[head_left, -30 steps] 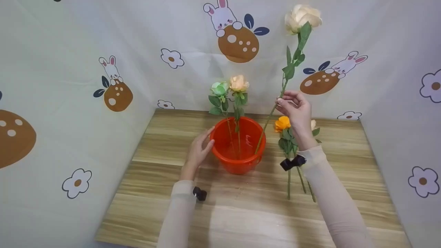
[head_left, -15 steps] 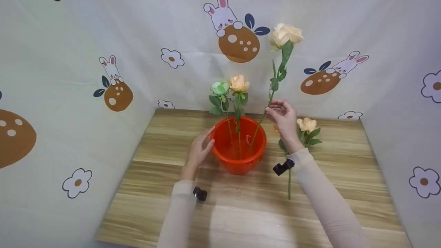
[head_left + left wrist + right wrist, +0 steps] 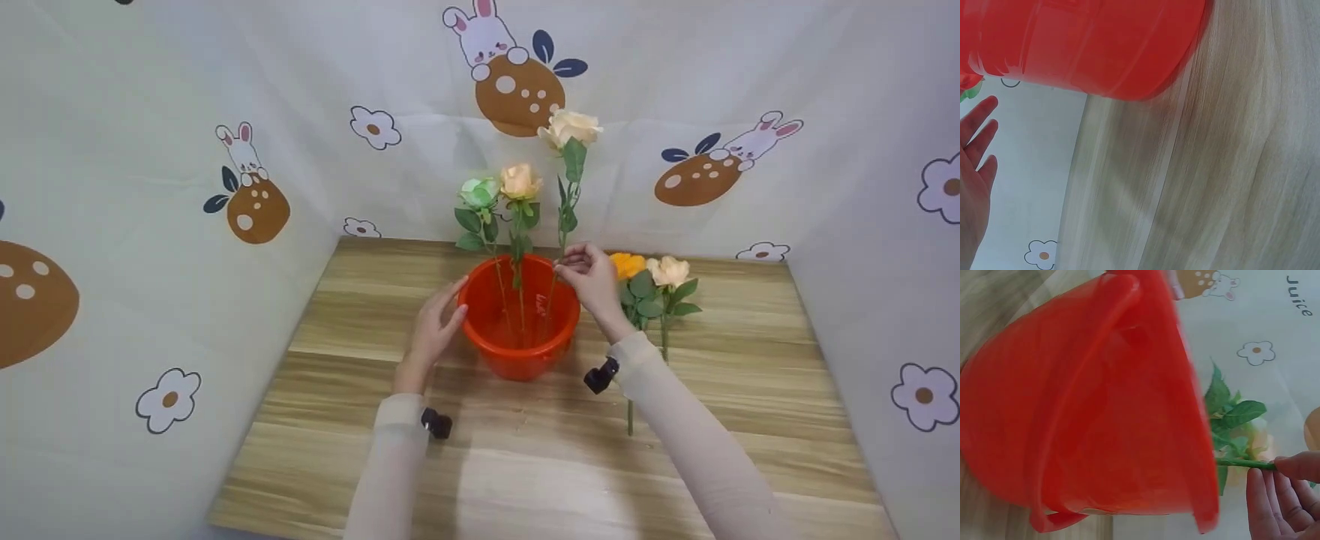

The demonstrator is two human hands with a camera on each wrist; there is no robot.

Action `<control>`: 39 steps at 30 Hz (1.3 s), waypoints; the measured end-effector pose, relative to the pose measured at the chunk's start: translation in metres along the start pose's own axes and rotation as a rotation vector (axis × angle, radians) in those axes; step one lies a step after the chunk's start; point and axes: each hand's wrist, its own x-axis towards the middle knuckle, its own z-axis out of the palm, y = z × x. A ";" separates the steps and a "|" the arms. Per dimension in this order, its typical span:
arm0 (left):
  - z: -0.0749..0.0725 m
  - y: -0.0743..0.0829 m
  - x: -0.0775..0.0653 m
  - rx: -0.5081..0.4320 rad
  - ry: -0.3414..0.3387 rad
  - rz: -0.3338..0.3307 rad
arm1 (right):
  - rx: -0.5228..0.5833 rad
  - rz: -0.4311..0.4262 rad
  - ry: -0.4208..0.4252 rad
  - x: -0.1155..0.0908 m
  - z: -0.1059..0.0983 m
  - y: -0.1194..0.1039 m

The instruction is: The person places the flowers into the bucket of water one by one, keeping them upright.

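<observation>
A red bucket stands on the wooden table, its handle hanging down its side in the right wrist view. My right hand pinches the green stem of a cream rose between thumb and fingers, just above the rim. The lower stem reaches down inside the bucket. My left hand is at the left rim with fingers extended; in the left wrist view its fingers are spread near the bucket wall. A green rose and a peach rose stand in the bucket.
To the right of the bucket lie an orange flower and a pale peach rose on the table, partly hidden behind my right forearm. A printed cloth with rabbits and flowers hangs behind the table and along both sides.
My right hand has moved left and down with the cream rose, lowering its stem deeper into the bucket and bringing the bloom nearer the other two. The left hand has stayed at the rim.
</observation>
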 end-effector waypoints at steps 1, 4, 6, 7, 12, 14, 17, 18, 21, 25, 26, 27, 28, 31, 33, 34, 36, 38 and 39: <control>0.000 0.000 0.000 -0.001 -0.001 -0.004 | -0.023 0.004 -0.007 0.000 0.001 0.001; 0.000 0.001 0.000 -0.003 0.000 -0.004 | -0.095 0.014 -0.024 0.000 0.005 0.004; 0.000 0.001 0.000 -0.003 0.000 -0.003 | -0.158 0.021 -0.032 0.000 0.007 0.006; 0.000 0.000 0.000 -0.006 0.000 0.005 | -0.188 0.025 -0.035 0.000 0.008 0.007; 0.001 0.000 -0.001 0.001 -0.001 0.013 | -0.319 0.046 -0.049 0.000 0.012 0.010; 0.001 0.000 -0.001 0.003 0.001 0.009 | -0.351 0.049 -0.055 0.000 0.014 0.010; 0.000 0.001 -0.001 0.003 0.003 0.000 | -0.406 0.018 -0.061 0.001 0.017 0.010; 0.000 0.001 -0.001 0.000 0.003 0.000 | -0.425 0.003 -0.061 0.002 0.017 0.010; 0.000 0.002 -0.001 -0.007 0.000 -0.006 | -0.475 -0.032 -0.063 0.003 0.020 0.009; 0.000 0.002 -0.001 -0.006 -0.004 -0.014 | -0.521 -0.023 -0.075 0.005 0.023 0.007; 0.000 0.002 -0.001 -0.007 -0.004 -0.016 | -0.534 -0.018 -0.076 0.005 0.024 0.007; 0.000 0.001 -0.001 -0.005 -0.004 -0.018 | -0.542 -0.010 -0.079 0.006 0.025 0.006; 0.000 0.001 -0.001 -0.002 -0.002 -0.019 | -0.553 -0.006 -0.080 0.006 0.025 0.006; 0.000 0.002 -0.001 -0.006 0.001 -0.017 | -0.585 0.003 -0.081 0.007 0.027 0.005; 0.001 0.001 -0.001 -0.005 0.005 -0.013 | -0.592 0.002 -0.084 0.007 0.028 0.005; 0.001 0.001 -0.001 -0.005 0.006 -0.011 | -0.600 -0.001 -0.080 0.007 0.028 0.005; 0.001 0.001 -0.002 -0.007 0.007 -0.006 | -0.602 -0.006 -0.075 0.007 0.028 0.005; 0.001 0.000 -0.002 -0.007 0.010 -0.001 | -0.594 -0.011 -0.073 0.006 0.027 0.004; 0.001 0.000 -0.002 -0.008 0.011 0.000 | -0.587 -0.010 -0.072 0.006 0.027 0.004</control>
